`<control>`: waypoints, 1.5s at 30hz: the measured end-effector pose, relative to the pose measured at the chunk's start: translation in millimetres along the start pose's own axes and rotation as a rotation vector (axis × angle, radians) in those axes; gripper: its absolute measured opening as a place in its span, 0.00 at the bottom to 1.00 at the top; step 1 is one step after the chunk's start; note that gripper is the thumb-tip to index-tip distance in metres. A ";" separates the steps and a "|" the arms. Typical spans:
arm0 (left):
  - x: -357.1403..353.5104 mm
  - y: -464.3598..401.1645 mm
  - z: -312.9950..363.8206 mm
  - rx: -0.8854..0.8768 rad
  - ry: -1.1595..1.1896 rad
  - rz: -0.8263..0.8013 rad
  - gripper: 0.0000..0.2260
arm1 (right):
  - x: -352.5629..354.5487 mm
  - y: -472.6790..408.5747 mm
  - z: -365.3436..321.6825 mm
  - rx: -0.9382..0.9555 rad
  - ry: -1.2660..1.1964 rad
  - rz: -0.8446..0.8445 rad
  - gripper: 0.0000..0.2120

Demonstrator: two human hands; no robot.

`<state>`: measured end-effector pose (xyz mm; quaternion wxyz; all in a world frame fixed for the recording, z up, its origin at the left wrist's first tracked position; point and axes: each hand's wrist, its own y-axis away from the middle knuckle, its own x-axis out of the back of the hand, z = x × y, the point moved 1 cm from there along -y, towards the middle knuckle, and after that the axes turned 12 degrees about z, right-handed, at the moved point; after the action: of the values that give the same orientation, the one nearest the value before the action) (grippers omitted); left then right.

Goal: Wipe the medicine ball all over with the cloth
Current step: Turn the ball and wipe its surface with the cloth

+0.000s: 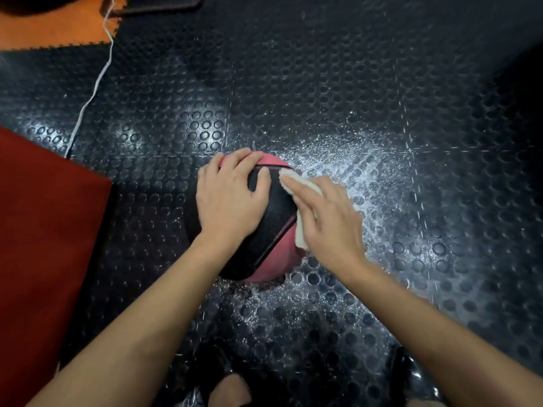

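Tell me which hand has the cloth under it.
The right hand: its straight fingers press the white cloth against the medicine ball. The left hand rests bare on the ball's top, steadying it.

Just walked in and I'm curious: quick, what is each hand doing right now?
Left hand: open, fingers spread flat on the medicine ball, steadying it.
Right hand: open, straight fingers pressing the cloth against the ball.
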<state>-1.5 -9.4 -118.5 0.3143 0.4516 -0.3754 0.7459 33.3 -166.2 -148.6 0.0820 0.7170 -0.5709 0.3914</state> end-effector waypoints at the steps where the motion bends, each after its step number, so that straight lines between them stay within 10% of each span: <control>1: -1.1 -2.1 1.1 0.012 -0.004 -0.012 0.24 | 0.1 -0.6 -0.3 0.043 0.026 0.003 0.18; 7: -0.1 1.1 19.8 0.086 -0.080 -0.107 0.25 | -19.8 -41.2 49.0 -0.554 -0.223 -0.330 0.16; 18: 5.9 -47.2 -25.8 0.370 0.364 -0.125 0.16 | -25.1 5.3 61.9 -0.560 -0.285 -0.107 0.18; 24: -13.5 -46.7 -84.4 1.034 0.696 -0.293 0.14 | -30.4 7.6 47.0 -0.815 -0.462 -0.163 0.20; 33: -16.5 -42.8 -65.8 0.928 0.739 -0.463 0.18 | -34.8 13.3 58.1 -1.389 -0.750 -0.216 0.20; 41: -29.3 7.2 -51.6 1.087 0.882 -0.562 0.29 | 25.6 -47.4 38.3 -0.815 -0.368 0.089 0.06; 45: -18.2 17.6 -52.1 0.848 0.686 -0.362 0.22 | 24.0 -68.3 15.5 -0.599 -0.298 0.042 0.12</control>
<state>-31.4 23.0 -156.1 0.3322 0.3276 0.1633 0.8693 101.8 -170.2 -120.9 0.1969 0.6984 -0.6809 0.0986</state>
